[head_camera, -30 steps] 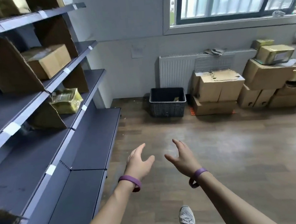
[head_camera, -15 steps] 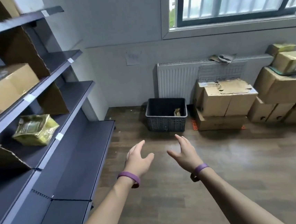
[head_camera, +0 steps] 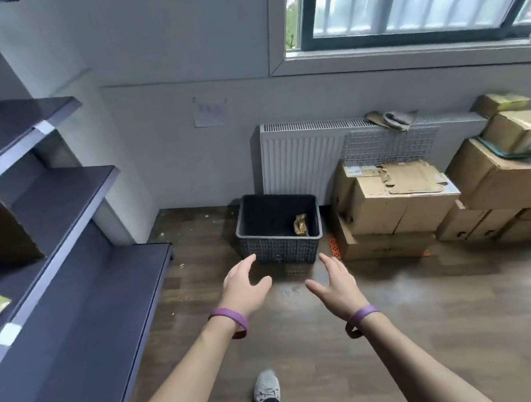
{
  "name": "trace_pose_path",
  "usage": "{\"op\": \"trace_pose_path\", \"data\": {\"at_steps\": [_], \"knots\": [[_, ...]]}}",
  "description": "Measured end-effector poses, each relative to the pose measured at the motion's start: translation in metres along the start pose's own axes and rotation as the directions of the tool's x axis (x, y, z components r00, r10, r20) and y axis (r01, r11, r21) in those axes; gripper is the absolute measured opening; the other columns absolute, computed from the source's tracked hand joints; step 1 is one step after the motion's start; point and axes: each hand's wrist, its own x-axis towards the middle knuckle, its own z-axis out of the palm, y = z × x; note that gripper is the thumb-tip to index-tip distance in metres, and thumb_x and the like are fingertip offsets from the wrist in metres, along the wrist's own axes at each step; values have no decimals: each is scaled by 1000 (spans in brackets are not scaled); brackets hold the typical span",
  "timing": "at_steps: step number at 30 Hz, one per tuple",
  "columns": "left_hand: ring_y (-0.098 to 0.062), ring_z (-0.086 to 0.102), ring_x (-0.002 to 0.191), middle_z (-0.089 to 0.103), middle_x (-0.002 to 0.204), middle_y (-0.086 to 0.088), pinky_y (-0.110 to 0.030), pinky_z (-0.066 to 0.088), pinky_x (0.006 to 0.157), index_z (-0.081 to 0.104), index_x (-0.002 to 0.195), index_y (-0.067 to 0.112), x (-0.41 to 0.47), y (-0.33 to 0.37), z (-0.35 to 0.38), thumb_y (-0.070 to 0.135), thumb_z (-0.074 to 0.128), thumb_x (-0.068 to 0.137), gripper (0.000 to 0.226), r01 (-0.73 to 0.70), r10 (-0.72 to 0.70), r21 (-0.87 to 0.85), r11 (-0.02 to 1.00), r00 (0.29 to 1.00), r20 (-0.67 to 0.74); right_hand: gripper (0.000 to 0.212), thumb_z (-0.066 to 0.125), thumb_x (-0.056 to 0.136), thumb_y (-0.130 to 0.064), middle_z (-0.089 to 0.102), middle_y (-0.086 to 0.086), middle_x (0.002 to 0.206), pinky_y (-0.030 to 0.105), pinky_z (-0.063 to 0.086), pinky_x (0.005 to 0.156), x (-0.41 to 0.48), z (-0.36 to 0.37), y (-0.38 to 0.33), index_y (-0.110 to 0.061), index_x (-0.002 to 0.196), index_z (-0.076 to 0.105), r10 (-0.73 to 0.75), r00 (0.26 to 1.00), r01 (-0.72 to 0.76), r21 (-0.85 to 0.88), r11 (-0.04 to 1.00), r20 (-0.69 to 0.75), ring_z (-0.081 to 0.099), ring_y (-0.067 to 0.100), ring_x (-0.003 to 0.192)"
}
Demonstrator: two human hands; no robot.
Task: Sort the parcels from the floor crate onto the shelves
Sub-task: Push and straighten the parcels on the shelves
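Wood-plank floor; ribbed grey crate (head_camera: 278, 232); left hand (head_camera: 245, 288), right hand (head_camera: 339, 286) splayed, empty.

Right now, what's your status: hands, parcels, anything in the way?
Left hand and right hand open, empty, reaching toward the crate. One yellowish parcel visible inside, right side. Nothing on the floor between hands and crate.
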Motion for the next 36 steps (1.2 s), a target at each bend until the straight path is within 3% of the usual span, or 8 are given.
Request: {"op": "trace_pose_path", "data": {"at_steps": [8, 16, 26, 31, 36], "knots": [[-19, 31, 138, 36, 149, 0, -36, 26, 115, 37, 143, 21, 179, 50, -43, 26, 57, 91, 57, -61, 61, 21, 998, 998, -9, 51, 44, 97, -10, 33, 12, 153, 36, 18, 119, 180, -52, -39, -7, 147, 33, -4, 992, 2, -13, 1000, -129, 24, 25, 144], [-20, 30, 139, 36, 150, -1, -37, 26, 115, 36, 143, 20, 286, 70, -58, 22, 54, 92, 54, -17, 17, 30, 999, 1000, -16, 51, 38, 96, -1, 33, 11, 153, 34, 18, 119, 296, -83, -47, -7, 147, 33, -1, 991, -3, -24, 1000, -136, 24, 24, 145], [-21, 30, 139, 35, 151, -1, -40, 28, 112, 36, 143, 23, 425, 108, -60, 22, 53, 94, 52, 92, -91, -5, 996, 983, -162, 50, 38, 99, -4, 33, 10, 154, 37, 18, 119, 485, -113, -67, -8, 148, 31, -112, 993, 111, -20, 994, -33, 24, 24, 145], [-19, 32, 138, 37, 149, -2, -34, 26, 113, 38, 142, 22, 473, 124, -76, 19, 54, 92, 53, 165, -175, -63, 984, 954, -243, 51, 41, 99, -9, 31, 7, 155, 35, 16, 120, 558, -117, -98, -9, 149, 29, -191, 977, 193, -14, 981, 92, 22, 22, 145], [-19, 30, 138, 33, 150, 0, -38, 28, 113, 35, 144, 23, 490, 125, -105, 20, 54, 92, 55, 230, -271, -156, 960, 904, -331, 57, 51, 97, -20, 35, 10, 152, 32, 19, 117, 608, -100, -144, -8, 148, 29, -301, 930, 315, -34, 949, 211, 25, 24, 144]]}}
